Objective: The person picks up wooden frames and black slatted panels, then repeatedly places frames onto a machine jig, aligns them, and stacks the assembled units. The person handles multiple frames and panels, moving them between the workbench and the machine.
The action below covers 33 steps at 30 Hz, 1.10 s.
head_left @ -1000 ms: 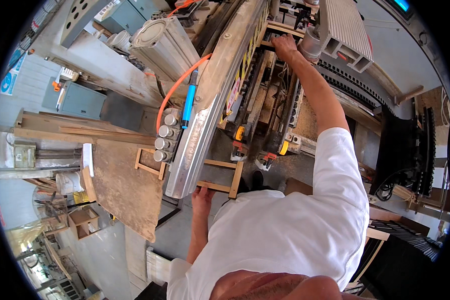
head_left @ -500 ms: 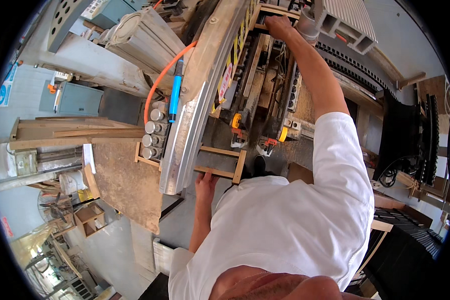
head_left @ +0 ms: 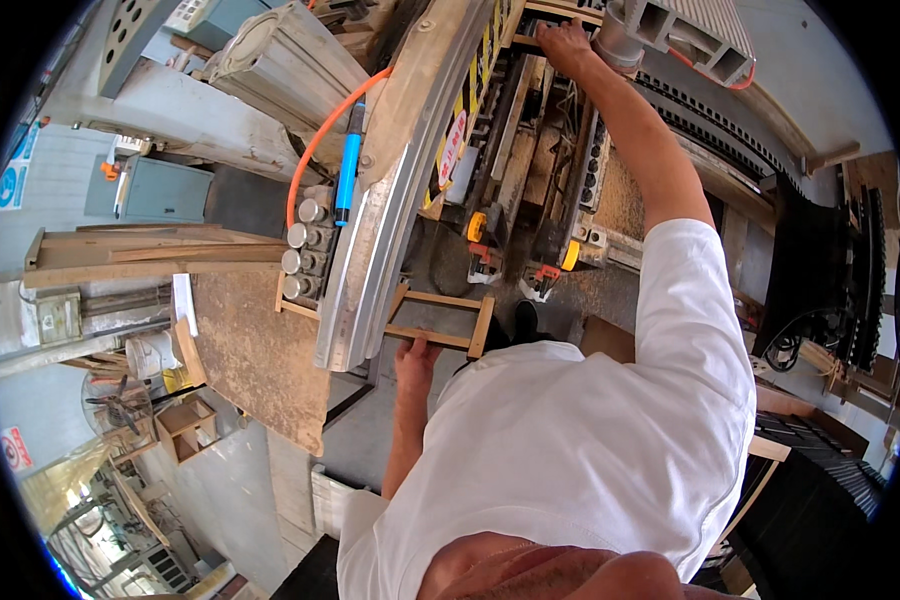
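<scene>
My left hand (head_left: 415, 362) is closed on the near rail of a light wooden frame (head_left: 481, 328), whose squared end sticks out from under a long metal beam (head_left: 370, 255). The fingers curl over the rail from below; the beam hides the frame's left part. At full reach my right hand (head_left: 564, 48) bends its fingers over a wooden bar of another frame (head_left: 522, 40) at the far end of the machine. Its fingertips are small and partly hidden. Two dark clamp rails with yellow knobs (head_left: 478, 227) run lengthwise between my hands.
A blue cylindrical tool (head_left: 348, 178) and an orange hose (head_left: 315, 140) hang beside the beam. Round metal fittings (head_left: 305, 250) stand left of it. A worn brown board (head_left: 255, 350) lies at left. A grey ribbed metal profile (head_left: 690, 35) overhangs the far right.
The view has shifted slightly. My right hand's fingers look less tightly bunched at the far bar. A crosspiece of the near frame now shows beside the beam; my left hand stays on its rail.
</scene>
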Each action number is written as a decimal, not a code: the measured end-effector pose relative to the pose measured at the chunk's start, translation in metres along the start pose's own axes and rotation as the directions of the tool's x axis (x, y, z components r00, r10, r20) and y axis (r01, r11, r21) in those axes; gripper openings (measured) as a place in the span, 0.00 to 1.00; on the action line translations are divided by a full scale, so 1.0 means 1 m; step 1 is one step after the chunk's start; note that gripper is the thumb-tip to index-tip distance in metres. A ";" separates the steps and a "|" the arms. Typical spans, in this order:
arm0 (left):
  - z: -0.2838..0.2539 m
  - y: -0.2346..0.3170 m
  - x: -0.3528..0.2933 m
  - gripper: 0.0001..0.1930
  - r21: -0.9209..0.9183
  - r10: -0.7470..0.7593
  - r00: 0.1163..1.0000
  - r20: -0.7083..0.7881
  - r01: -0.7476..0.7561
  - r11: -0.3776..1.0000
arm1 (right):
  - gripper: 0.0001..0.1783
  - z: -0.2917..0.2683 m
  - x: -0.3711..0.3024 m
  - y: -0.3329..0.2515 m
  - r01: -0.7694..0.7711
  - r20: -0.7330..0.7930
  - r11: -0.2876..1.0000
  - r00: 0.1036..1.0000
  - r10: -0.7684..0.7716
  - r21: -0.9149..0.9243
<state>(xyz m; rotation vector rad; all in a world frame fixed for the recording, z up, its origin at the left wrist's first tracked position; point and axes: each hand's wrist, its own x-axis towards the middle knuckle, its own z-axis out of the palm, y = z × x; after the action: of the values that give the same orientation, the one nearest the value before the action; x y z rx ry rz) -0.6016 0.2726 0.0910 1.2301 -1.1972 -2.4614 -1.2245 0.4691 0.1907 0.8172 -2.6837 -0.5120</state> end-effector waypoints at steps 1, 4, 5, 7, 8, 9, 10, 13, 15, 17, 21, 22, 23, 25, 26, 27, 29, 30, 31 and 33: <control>0.002 0.001 0.004 0.12 0.003 -0.007 1.000 0.014 0.007 1.000 | 0.21 -0.001 -0.003 0.007 -0.035 -0.025 0.999 0.999 0.035 -0.012; 0.008 0.000 0.011 0.12 0.010 -0.024 1.000 0.016 0.024 1.000 | 0.22 -0.002 -0.007 0.020 -0.023 -0.028 0.989 0.999 0.027 0.144; 0.010 0.000 0.013 0.12 0.015 -0.029 0.999 0.015 0.028 0.999 | 0.22 -0.004 -0.010 0.025 -0.007 -0.019 0.974 1.000 0.012 0.226; 0.010 -0.003 0.018 0.12 0.027 -0.064 0.998 -0.005 0.064 0.998 | 0.21 -0.017 -0.007 0.020 -0.009 0.058 0.972 0.998 -0.005 0.236; 0.010 -0.004 0.021 0.11 0.038 -0.083 0.997 -0.011 0.083 0.996 | 0.20 -0.023 -0.005 0.016 -0.017 0.099 0.970 0.995 -0.008 0.241; 0.014 -0.004 0.021 0.12 0.046 -0.089 0.996 -0.024 0.090 0.995 | 0.19 -0.021 -0.007 0.011 -0.015 0.022 0.982 1.000 0.011 0.189; 0.019 -0.004 0.022 0.12 0.056 -0.095 0.995 -0.033 0.097 0.994 | 0.18 -0.022 -0.003 0.007 -0.019 0.041 0.988 0.999 0.012 0.150; 0.034 0.005 0.031 0.13 0.120 -0.100 0.995 0.010 0.098 0.988 | 0.19 0.017 0.018 0.021 0.095 0.062 0.974 0.995 -0.084 -0.207; 0.046 0.010 0.039 0.13 0.141 -0.107 0.994 0.034 0.101 0.985 | 0.22 0.047 0.034 0.025 -0.143 -0.174 0.953 0.980 0.098 -0.267; 0.046 0.010 0.029 0.14 0.114 -0.102 0.995 -0.024 0.104 0.988 | 0.26 0.038 0.037 -0.010 -0.416 -0.309 0.881 0.888 0.341 -0.223; 0.029 0.002 0.023 0.15 0.141 -0.102 0.994 -0.025 0.105 0.984 | 0.28 -0.012 0.003 -0.032 -0.215 -0.071 0.940 0.976 0.204 -0.263; 0.029 0.001 0.021 0.14 0.147 -0.098 0.995 -0.028 0.101 0.984 | 0.28 -0.042 -0.006 -0.025 -0.170 0.063 0.985 0.983 0.170 -0.019; 0.031 0.002 0.021 0.14 0.157 -0.092 0.995 -0.025 0.095 0.983 | 0.27 -0.056 -0.013 -0.013 -0.175 0.125 0.985 0.977 0.173 0.006; 0.027 -0.005 0.017 0.14 0.140 -0.073 0.997 -0.038 0.078 0.987 | 0.28 -0.092 -0.032 -0.010 -0.121 0.200 0.990 0.971 0.133 -0.072; 0.029 -0.006 0.017 0.14 0.133 -0.062 0.998 -0.034 0.066 0.989 | 0.28 -0.070 -0.030 -0.004 -0.109 0.107 0.986 0.987 0.122 -0.123; 0.031 -0.008 0.015 0.14 0.127 -0.064 0.997 -0.035 0.068 0.990 | 0.29 -0.048 -0.026 -0.003 -0.097 0.015 0.980 0.995 0.101 -0.175; 0.051 0.001 0.022 0.13 0.127 -0.073 0.997 0.021 0.070 0.989 | 0.30 0.039 -0.013 0.038 -0.046 -0.133 0.959 0.991 0.008 -0.281; 0.046 -0.005 0.016 0.14 0.093 -0.063 0.998 -0.005 0.064 0.994 | 0.29 0.039 -0.004 0.028 -0.002 -0.047 0.977 0.999 -0.008 -0.215; 0.041 -0.010 0.012 0.14 0.061 -0.054 0.998 -0.021 0.055 0.997 | 0.28 0.035 0.003 0.023 0.023 0.037 0.988 0.999 -0.018 -0.150; 0.025 -0.026 -0.004 0.15 0.021 -0.025 0.993 -0.115 0.028 0.999 | 0.25 -0.018 0.004 -0.004 -0.007 0.140 0.995 0.990 -0.006 0.098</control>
<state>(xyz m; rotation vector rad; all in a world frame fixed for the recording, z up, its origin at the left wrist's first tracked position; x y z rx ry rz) -0.6116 0.3065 0.0833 1.3815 -1.1890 -2.3652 -1.2193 0.4591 0.2055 0.8359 -2.8580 -0.4559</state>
